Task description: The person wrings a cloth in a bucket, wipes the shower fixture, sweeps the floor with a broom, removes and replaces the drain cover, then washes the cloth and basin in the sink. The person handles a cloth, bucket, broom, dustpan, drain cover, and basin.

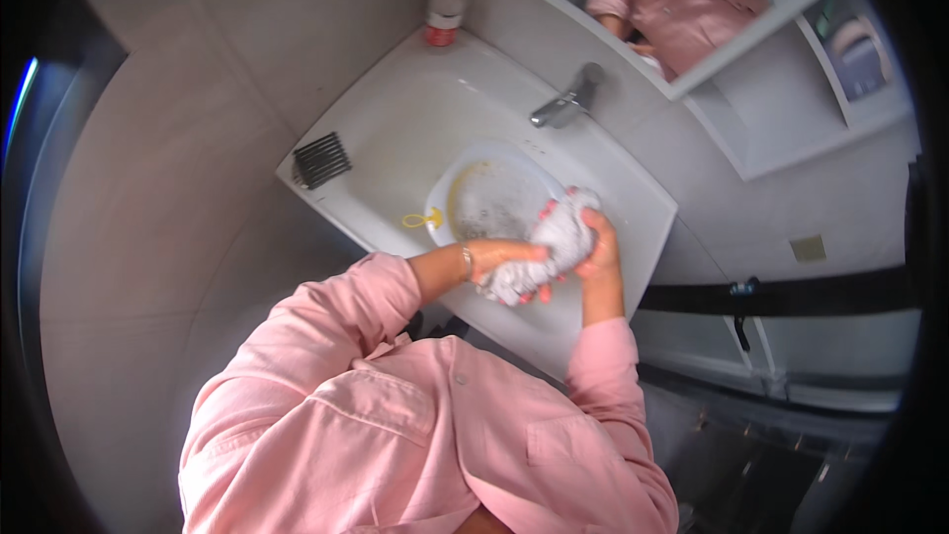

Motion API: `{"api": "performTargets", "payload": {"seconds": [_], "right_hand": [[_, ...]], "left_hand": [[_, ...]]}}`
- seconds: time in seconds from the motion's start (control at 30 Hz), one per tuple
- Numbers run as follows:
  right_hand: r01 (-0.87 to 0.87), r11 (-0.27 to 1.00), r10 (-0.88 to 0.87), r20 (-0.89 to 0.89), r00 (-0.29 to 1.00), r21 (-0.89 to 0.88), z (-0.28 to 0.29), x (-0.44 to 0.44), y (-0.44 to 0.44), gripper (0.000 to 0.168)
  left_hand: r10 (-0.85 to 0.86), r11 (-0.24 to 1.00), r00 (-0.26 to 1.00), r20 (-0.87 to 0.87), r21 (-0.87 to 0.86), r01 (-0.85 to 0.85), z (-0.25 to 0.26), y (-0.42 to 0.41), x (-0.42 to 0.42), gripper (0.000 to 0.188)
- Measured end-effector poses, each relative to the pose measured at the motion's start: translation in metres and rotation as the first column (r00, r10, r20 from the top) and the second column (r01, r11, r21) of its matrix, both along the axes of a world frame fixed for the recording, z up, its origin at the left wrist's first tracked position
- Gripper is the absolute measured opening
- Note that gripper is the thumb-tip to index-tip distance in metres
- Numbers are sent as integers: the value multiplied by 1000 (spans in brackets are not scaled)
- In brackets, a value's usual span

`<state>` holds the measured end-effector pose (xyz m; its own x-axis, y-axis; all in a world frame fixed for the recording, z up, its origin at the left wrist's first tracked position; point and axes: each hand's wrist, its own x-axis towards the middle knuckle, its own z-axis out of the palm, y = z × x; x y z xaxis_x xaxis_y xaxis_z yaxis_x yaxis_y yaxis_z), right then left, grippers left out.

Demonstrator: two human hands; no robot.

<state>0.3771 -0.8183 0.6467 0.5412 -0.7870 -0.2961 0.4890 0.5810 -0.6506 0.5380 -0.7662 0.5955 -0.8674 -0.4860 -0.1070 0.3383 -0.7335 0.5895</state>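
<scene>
A wet, light grey cloth point(565, 233), bunched into a thick roll, is gripped between my two hands. My left hand point(504, 255), with a bracelet at its wrist, holds the lower end of the roll. Around the upper end close the fingers of my right hand point(603, 246). The cloth is over the near right side of a white plastic basin point(439, 191), covering part of its rim. Foamy, greyish water point(493, 200) stands in the basin. A yellow loop-shaped handle point(422, 220) sticks out from the basin's left rim.
The basin sits in a white washbasin point(385, 133) with a chrome faucet point(567, 105) behind it. A black ribbed rack point(323, 161) lies at the left corner, a red-capped plastic bottle point(447, 4) at the back corner. A mirror cabinet point(786, 119) overhangs the right side.
</scene>
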Motion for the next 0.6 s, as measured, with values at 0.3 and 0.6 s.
{"api": "performTargets", "payload": {"seconds": [0.3, 0.6], "right_hand": [[92, 949, -268, -615, 742, -302, 3, 27, 4, 36], [178, 879, -390, -449, 804, -443, -11, 27, -10, 67]], "left_hand": [[395, 917, 832, 390, -228, -328, 18, 10, -20, 46], [647, 757, 467, 603, -581, -299, 11, -3, 5, 51]]}}
